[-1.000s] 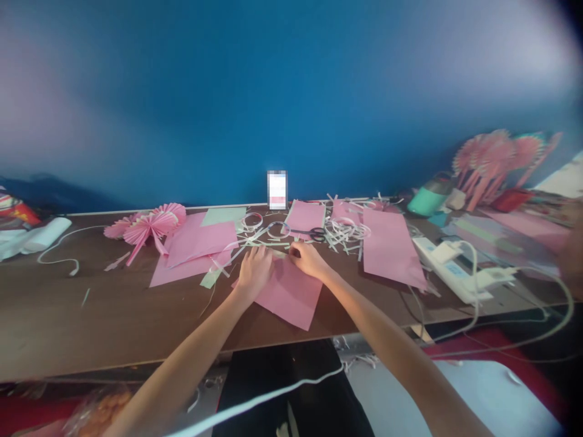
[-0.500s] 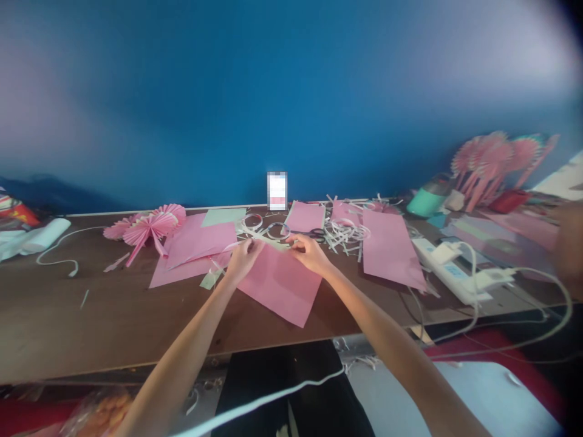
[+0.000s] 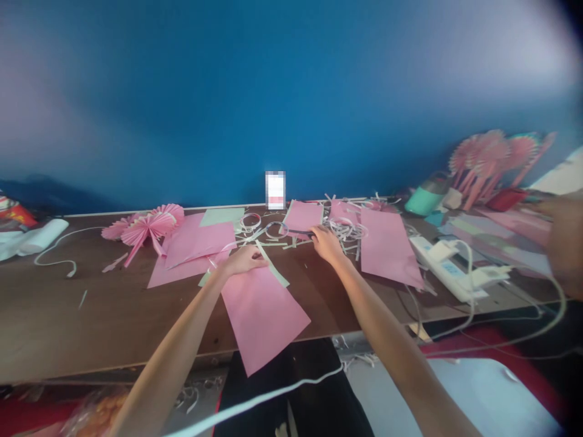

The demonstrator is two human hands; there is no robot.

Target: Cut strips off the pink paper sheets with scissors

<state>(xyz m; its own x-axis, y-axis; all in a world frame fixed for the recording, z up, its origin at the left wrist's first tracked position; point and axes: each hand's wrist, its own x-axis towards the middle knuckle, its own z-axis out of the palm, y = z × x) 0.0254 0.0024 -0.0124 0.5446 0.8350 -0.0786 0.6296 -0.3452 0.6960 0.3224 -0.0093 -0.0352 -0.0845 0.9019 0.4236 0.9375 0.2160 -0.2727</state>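
Note:
My left hand (image 3: 248, 260) is closed on the top edge of a pink paper sheet (image 3: 264, 315). The sheet's lower corner hangs past the table's front edge. A pale strip (image 3: 273, 267) runs along the sheet's upper right edge. My right hand (image 3: 327, 244) has its fingers closed around the handle end of a pair of scissors (image 3: 299, 231), whose dark blades point left on the table. The handles are mostly hidden under the fingers. Left of the blades lie two tape rolls (image 3: 250, 223).
Pink sheets (image 3: 387, 246) and curled white strips (image 3: 348, 229) lie behind and right. Pleated paper fans (image 3: 148, 227) sit at left, others (image 3: 487, 158) at far right. A power strip (image 3: 444, 267) with cables occupies the right side. A blurred person's arm (image 3: 567, 243) enters at right.
My left hand has drawn the pink sheet toward me and slightly left, turning it. My right hand has let go of the sheet and moved right onto the scissors.

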